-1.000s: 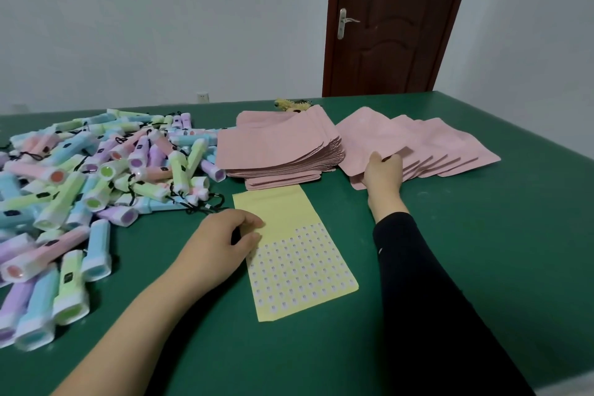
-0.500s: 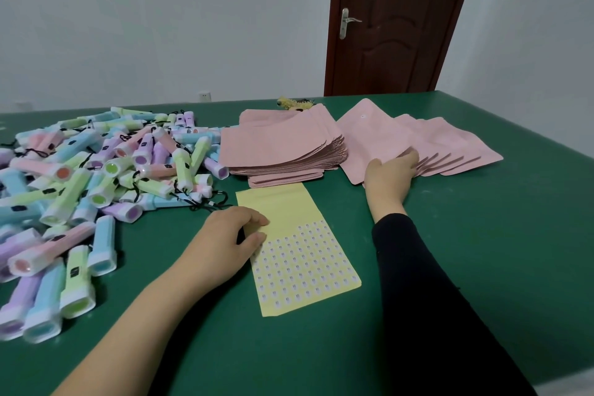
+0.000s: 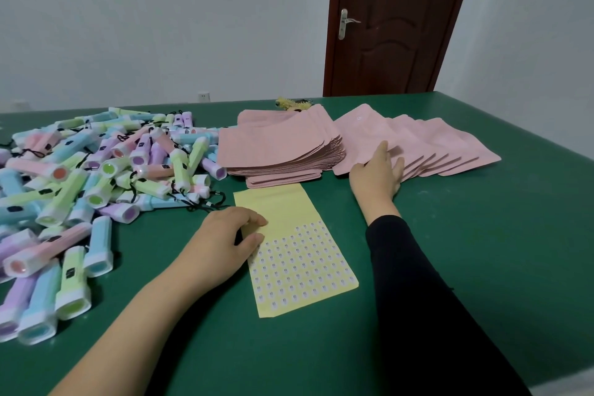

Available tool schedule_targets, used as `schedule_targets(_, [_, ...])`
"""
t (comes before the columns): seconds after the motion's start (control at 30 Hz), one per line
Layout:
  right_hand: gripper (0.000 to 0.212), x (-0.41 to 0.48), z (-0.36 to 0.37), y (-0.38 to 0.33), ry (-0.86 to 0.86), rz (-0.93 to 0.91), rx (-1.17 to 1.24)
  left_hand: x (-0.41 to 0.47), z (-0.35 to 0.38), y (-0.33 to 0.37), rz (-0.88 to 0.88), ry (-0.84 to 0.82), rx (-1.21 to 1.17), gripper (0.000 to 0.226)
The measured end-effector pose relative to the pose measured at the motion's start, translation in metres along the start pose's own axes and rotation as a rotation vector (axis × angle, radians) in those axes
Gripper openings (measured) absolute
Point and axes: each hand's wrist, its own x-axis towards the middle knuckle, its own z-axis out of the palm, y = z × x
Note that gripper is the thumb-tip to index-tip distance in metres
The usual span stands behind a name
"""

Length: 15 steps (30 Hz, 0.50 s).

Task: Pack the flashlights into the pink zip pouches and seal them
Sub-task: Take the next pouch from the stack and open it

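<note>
Nothing looks packed yet: flashlights (image 3: 96, 177) lie heaped on the table (image 3: 482, 251), pouches (image 3: 443, 141) flat beside them. The right hand (image 3: 377, 175) presses straight fingers (image 3: 383, 152) on the pouches; the left hand (image 3: 225, 234) rests curled on the sticker sheet (image 3: 299, 263), grip unclear.

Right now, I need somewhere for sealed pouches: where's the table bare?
Bare green table top lies right of the black sleeve, nearer than the fanned pink zip pouches, and along the near edge below the yellow sticker sheet. Crowded: pastel plastic flashlights at left, stacked pink pouches behind the sheet.

green table (image 3: 482, 251) (flashlights (image 3: 96, 177), pouches (image 3: 276, 148), sticker sheet (image 3: 299, 254))
</note>
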Motion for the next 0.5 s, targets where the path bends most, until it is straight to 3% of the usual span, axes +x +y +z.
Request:
schedule_targets(0.23, [0.078, 0.0009, 0.0009, 0.0016, 0.032, 0.021, -0.019, -0.0003, 0.0010, -0.0010, -0.003, -0.004, 0.002, 0.022])
schedule_targets(0.5, [0.058, 0.0018, -0.0052, 0.0001, 0.203, 0.057, 0.161, -0.0003, 0.0012, -0.0019, -0.008, -0.005, 0.010, 0.023])
